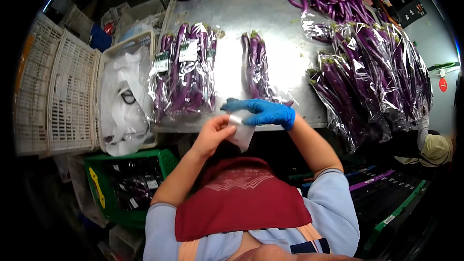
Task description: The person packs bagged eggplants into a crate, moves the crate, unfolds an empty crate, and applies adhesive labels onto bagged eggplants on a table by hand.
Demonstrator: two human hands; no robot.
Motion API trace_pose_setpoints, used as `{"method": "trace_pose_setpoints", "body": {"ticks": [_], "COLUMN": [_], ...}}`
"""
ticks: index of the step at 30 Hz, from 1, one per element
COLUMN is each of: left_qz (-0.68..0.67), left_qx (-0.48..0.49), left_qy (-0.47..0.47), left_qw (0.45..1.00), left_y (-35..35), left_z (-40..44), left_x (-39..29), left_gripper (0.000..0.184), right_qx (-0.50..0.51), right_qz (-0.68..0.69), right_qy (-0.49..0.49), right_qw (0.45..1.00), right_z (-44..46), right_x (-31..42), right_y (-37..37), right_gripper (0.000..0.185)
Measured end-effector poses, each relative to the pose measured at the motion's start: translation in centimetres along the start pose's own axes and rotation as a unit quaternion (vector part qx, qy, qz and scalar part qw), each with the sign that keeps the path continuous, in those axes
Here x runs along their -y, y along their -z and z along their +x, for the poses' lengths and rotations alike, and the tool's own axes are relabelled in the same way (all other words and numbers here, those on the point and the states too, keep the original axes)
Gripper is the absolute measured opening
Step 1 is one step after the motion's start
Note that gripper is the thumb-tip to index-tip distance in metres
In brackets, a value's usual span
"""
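My bare left hand [212, 134] pinches a small whitish translucent sheet [243, 137] at the table's front edge. My right hand [265, 112], in a blue glove, is beside it with fingers stretched out to the left and the thumb against the sheet's upper part. Just beyond the glove lies a clear bag of long purple eggplants [255, 65], with no label visible on it. To its left, several bagged eggplants [186, 82] lie side by side, some bearing a white and green label [188, 50].
A metal table [232, 5] carries more bagged eggplants [367, 77] and loose eggplants [333, 0] on the right. At left stand a bin of clear plastic bags [125, 87] and white crates [72, 87]. Below is a green crate [169, 162] of labelled bags. Another person's sleeve [423, 128] shows at right.
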State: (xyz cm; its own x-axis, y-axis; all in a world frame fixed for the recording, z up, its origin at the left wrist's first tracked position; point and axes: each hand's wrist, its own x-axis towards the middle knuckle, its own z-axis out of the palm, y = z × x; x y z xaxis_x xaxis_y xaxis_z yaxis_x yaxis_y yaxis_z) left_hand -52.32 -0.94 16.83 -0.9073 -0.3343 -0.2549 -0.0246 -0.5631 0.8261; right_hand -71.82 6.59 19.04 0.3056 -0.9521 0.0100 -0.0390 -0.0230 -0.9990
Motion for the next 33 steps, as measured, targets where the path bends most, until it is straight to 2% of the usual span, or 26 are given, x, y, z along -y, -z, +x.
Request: {"method": "trace_pose_setpoints", "body": {"ticks": [2,4,5,6,8,10,12,14,16,18,20,21,22,23,25,26,28,29,30,32,33], "left_qz": [0.014,0.026,0.071,0.047,0.103,0.127,0.132,0.122,0.134,0.147,0.162,0.169,0.176,0.179,0.157,0.146,0.115,0.102,0.090,0.074,0.071], "left_qx": [0.016,0.080,0.104,0.140,0.205,0.256,0.296,0.326,0.351,0.366,0.390,0.392,0.392,0.377,0.365,0.359,0.336,0.321,0.306,0.287,0.286], "left_qy": [0.025,0.032,0.050,0.073,0.098,0.115,0.133,0.154,0.166,0.193,0.159,0.148,0.137,0.170,0.177,0.181,0.195,0.204,0.214,0.206,0.204], "left_qw": [0.999,0.996,0.991,0.986,0.968,0.951,0.936,0.925,0.912,0.899,0.892,0.892,0.892,0.892,0.901,0.904,0.914,0.919,0.924,0.932,0.934], "left_y": [-0.9,-1.5,-0.8,-0.7,0.2,0.4,0.5,0.7,1.2,1.8,2.1,2.5,2.8,3.1,3.1,2.9,2.5,2.4,2.4,2.4,2.5], "left_z": [0.0,0.1,0.4,0.5,1.1,1.3,1.4,1.6,1.9,2.1,2.0,2.0,2.0,2.1,1.8,1.6,1.1,0.9,0.7,0.3,0.2], "left_x": [-0.2,0.2,1.7,2.7,4.6,5.8,7.1,8.3,9.5,10.9,12.3,13.3,14.0,14.6,15.1,14.9,14.5,14.5,14.4,14.5,14.3], "left_gripper": [0.021,0.021,0.020,0.021,0.023,0.025,0.027,0.029,0.028,0.029,0.031,0.032,0.033,0.030,0.029,0.029,0.028,0.027,0.027,0.025,0.025], "right_qx": [0.037,0.069,0.055,0.041,-0.035,-0.109,-0.211,-0.299,-0.381,-0.404,-0.453,-0.431,-0.494,-0.493,-0.470,-0.376,-0.379,-0.329,-0.232,-0.217,-0.110], "right_qz": [-0.113,-0.077,-0.072,-0.069,0.008,0.048,0.077,0.070,-0.014,-0.030,-0.049,-0.047,-0.059,-0.065,-0.088,-0.079,-0.146,-0.191,-0.172,-0.170,-0.209], "right_qy": [-0.183,-0.169,-0.145,-0.122,-0.160,-0.133,-0.142,-0.141,-0.190,-0.192,-0.222,-0.238,-0.236,-0.265,-0.343,-0.407,-0.470,-0.479,-0.509,-0.495,-0.514], "right_qw": [0.976,0.980,0.985,0.989,0.986,0.984,0.964,0.941,0.905,0.894,0.862,0.869,0.835,0.826,0.809,0.829,0.784,0.791,0.811,0.824,0.824], "right_z": [-0.4,-1.4,-2.1,-3.0,-5.8,-8.8,-11.4,-14.9,-18.5,-20.8,-22.9,-23.7,-24.4,-25.2,-25.1,-24.8,-22.2,-20.8,-20.3,-18.1,-16.3], "right_x": [2.3,2.9,4.3,6.1,8.9,10.9,12.0,11.8,12.3,13.8,15.2,16.1,16.5,16.8,17.7,17.7,16.9,16.5,15.0,12.5,11.8], "right_y": [0.2,1.4,2.1,2.8,4.3,5.8,6.8,8.2,9.5,9.9,9.7,9.8,9.2,9.2,8.4,8.7,7.0,6.3,7.0,4.5,3.7], "right_gripper": [0.051,0.045,0.042,0.039,0.034,0.028,0.032,0.037,0.039,0.040,0.042,0.043,0.045,0.046,0.048,0.049,0.047,0.049,0.050,0.046,0.044]}}
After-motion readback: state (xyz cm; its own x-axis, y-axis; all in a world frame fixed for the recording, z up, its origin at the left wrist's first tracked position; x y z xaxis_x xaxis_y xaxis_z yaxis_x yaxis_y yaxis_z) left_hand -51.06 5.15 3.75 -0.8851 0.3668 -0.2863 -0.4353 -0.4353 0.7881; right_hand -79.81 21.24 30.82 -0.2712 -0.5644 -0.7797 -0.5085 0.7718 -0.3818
